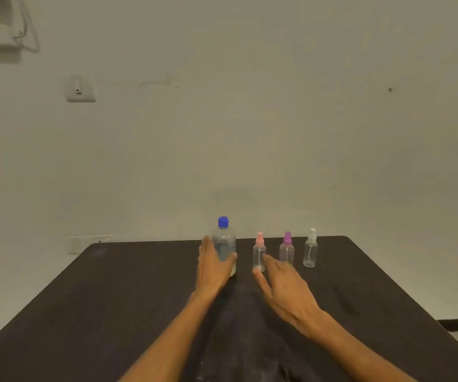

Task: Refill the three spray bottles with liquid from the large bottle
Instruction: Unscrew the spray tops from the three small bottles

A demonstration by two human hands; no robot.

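Both forearms reach across the dark table (112,312), the left hand (212,267) cupping the upright large bottle (224,244), thumb and fingers around it, the right hand (280,285) fingers spread, fingertips at the pink sprayer (259,250), purple sprayer (287,249) and white sprayer (310,249) lined rightward near the far edge.

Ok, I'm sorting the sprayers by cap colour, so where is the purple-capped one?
In the head view, the purple-capped spray bottle stands right of centre near the table's far edge, between the pink-capped bottle and the white-capped bottle.
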